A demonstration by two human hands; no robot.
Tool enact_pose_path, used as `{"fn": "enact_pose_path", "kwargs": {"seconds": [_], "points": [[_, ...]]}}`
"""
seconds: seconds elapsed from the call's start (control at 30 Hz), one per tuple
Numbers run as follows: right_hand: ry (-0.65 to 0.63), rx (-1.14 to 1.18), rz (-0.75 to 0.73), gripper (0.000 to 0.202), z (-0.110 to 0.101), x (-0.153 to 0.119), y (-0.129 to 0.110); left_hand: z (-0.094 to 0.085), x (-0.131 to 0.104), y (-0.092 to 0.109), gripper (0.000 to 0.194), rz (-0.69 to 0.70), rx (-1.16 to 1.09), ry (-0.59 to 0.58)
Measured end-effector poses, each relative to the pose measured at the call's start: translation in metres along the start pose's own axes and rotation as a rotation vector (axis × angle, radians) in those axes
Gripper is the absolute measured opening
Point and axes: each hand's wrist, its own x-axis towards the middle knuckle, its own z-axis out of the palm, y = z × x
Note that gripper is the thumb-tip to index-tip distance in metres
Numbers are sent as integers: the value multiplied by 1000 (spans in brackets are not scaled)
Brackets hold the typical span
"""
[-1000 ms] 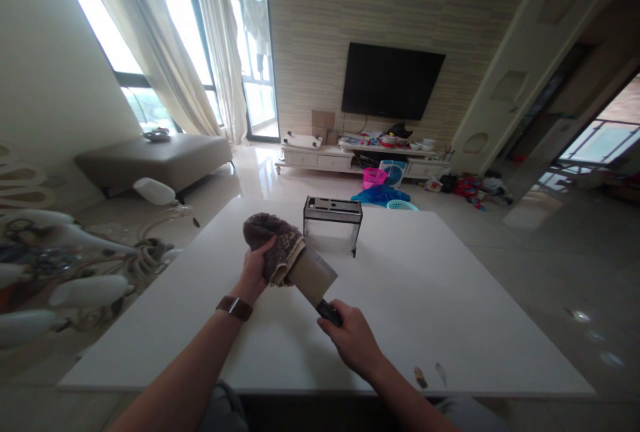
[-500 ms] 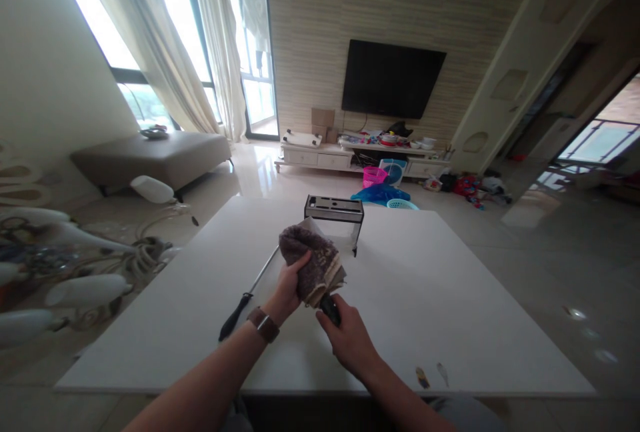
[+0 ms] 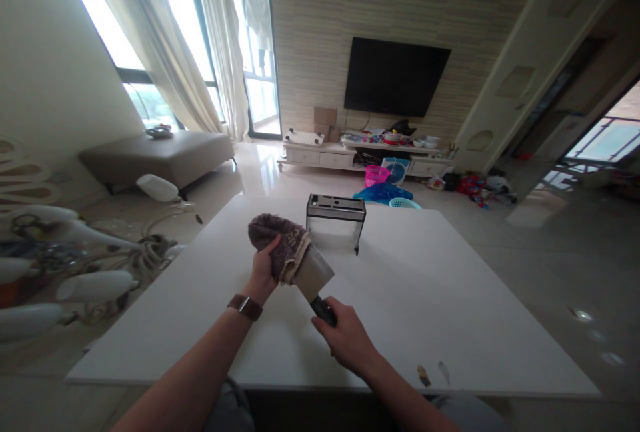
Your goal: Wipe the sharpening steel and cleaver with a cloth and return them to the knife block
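My right hand (image 3: 345,335) grips the black handle of a cleaver (image 3: 315,272), its broad metal blade pointing up and to the left. A brownish-purple cloth (image 3: 280,245) with a pale patterned edge is wrapped over the far part of the blade. My left hand (image 3: 265,269) holds that cloth, thumb on top. Just beyond the blade stands a clear-sided knife block (image 3: 336,219) with a slotted metal top and black frame. The rod with a black handle seen earlier on the table is now hidden, apparently behind my left arm and the cloth.
The white table (image 3: 425,285) spreads under my hands. Two small flat pieces (image 3: 423,375) lie near its front right edge. A chandelier with white shades (image 3: 95,285) rests at the left. Beyond are a bench (image 3: 160,155), a pink basket (image 3: 376,176) and a television (image 3: 397,77).
My left hand and the cloth have slid left, toward the far end of the blade, baring more metal near the handle. My right hand has stayed nearly in place.
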Motion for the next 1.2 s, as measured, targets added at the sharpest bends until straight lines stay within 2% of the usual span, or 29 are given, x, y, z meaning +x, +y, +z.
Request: {"fn": "enact_pose_path", "kwargs": {"seconds": [0.13, 0.33, 0.43, 0.53, 0.67, 0.87, 1.03, 1.2], "points": [[57, 22, 33, 13, -1, 0, 3, 4, -7, -8, 23, -62, 64, -63], [103, 131, 60, 13, -5, 4, 7, 12, -30, -43, 34, -218, 146, -150], [115, 192, 77, 18, -8, 6, 8, 13, -42, -59, 42, -230, 217, -182], [126, 242, 96, 19, -9, 7, 9, 12, -49, -66, 47, -211, 278, -176], [102, 254, 100, 19, -10, 3, 10, 11, -52, -67, 49, -173, 308, -147], [82, 248, 115, 25, -11, 0, 9, 14, -47, -64, 51, -120, 307, -168], [58, 249, 85, 29, -7, 1, 10, 16, -42, -49, 47, -46, 300, -142], [17, 195, 73, 24, -1, -2, 13, 12, -37, -35, 49, 18, 263, -89]]}}
